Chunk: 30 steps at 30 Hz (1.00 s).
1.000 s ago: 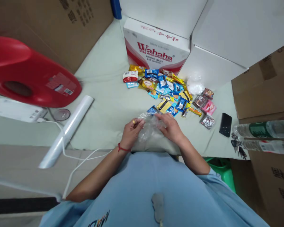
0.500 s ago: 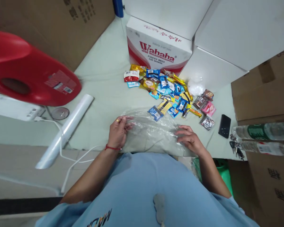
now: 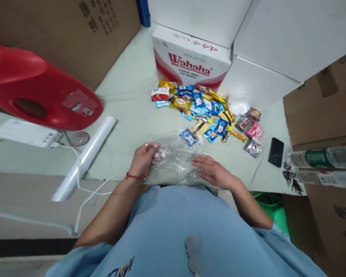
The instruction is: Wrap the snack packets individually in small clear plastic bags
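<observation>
1. Head view: right hand (image 3: 215,171) has moved inward toward left hand (image 3: 144,159) since the previous frame; I judge the clear plastic bag (image 3: 174,169) is being smoothed.
2. Bag lies on the tabletop (image 3: 127,134), by its near edge, long axis roughly left-to-right; mouth direction I cannot tell.
3. Left grip pinches the bag; right grip is unclosed, fingers extended over it.

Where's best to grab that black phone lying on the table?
Grip the black phone by its long edges, probably mid-length, with the right hand coming from above and left: it lies flat and is narrow across, while bottles and keys crowd its right side.
</observation>
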Each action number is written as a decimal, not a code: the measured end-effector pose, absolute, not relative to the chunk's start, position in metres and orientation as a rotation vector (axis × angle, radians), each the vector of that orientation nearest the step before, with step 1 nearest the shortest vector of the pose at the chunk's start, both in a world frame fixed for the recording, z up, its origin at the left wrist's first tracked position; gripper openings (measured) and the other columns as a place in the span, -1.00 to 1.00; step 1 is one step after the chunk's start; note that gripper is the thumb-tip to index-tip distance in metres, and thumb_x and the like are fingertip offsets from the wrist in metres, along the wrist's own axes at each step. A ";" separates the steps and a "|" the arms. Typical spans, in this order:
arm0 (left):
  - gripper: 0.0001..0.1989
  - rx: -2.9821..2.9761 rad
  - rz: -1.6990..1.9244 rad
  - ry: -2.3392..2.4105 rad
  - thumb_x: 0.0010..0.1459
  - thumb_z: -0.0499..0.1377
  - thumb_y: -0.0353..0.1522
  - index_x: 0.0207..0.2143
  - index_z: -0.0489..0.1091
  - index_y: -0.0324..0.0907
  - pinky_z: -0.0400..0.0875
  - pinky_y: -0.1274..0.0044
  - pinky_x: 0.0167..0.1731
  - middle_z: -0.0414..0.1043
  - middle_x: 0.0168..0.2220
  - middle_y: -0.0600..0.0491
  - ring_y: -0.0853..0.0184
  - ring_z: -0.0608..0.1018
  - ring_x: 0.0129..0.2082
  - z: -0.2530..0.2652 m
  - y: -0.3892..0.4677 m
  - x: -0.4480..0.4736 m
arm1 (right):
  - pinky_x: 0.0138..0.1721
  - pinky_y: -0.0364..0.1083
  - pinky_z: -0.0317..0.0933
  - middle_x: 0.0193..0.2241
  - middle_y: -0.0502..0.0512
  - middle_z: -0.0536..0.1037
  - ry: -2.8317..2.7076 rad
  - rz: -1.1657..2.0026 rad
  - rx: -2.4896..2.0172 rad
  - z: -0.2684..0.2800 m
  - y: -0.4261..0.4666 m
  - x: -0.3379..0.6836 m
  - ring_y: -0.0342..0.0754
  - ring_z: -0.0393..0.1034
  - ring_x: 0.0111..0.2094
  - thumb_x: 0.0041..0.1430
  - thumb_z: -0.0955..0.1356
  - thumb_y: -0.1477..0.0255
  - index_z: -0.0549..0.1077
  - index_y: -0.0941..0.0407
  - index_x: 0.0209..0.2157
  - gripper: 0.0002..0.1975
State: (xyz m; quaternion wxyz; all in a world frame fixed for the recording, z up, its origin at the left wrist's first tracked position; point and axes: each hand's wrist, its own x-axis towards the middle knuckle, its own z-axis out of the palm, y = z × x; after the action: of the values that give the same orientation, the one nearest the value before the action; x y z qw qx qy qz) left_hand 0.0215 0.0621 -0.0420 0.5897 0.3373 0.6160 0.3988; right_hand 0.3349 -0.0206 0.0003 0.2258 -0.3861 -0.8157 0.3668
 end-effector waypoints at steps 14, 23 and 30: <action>-0.77 1.885 1.207 1.881 0.33 0.09 -0.27 -0.13 0.49 -0.17 0.39 0.29 0.04 0.54 -0.14 -0.09 0.18 0.54 -0.08 -0.015 0.052 0.009 | 0.39 0.34 0.10 0.39 0.19 0.32 -2.206 0.738 -1.060 -0.020 -0.023 0.345 0.15 0.11 0.45 0.28 0.28 0.57 0.46 0.00 0.23 -0.47; -0.47 2.594 0.216 1.180 0.46 -0.08 -0.21 0.41 0.22 -0.01 -0.24 -0.11 0.41 0.15 0.48 -0.09 0.05 0.20 0.47 -0.059 0.077 0.058 | 0.41 0.32 0.10 0.39 0.28 0.33 -2.565 0.719 -1.232 -0.042 -0.070 0.353 0.21 0.14 0.44 0.45 0.34 0.21 0.36 0.06 0.36 -0.47; -0.37 2.241 0.222 1.764 0.48 -0.22 -0.15 0.51 -0.03 -0.11 -0.39 -0.23 0.36 -0.04 0.53 -0.21 0.01 0.07 0.52 -0.064 0.035 0.042 | 0.31 0.38 0.23 0.25 0.27 0.50 -2.361 0.473 -1.447 -0.046 -0.049 0.392 0.26 0.22 0.38 0.47 0.29 0.34 0.57 0.09 0.12 -0.68</action>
State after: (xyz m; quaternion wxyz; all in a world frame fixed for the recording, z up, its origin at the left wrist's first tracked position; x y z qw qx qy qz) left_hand 0.0423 0.0345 -0.0641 0.1399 0.7757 0.6106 0.0768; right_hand 0.3921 -0.0491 -0.0460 0.1652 -0.5080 -0.8289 0.1659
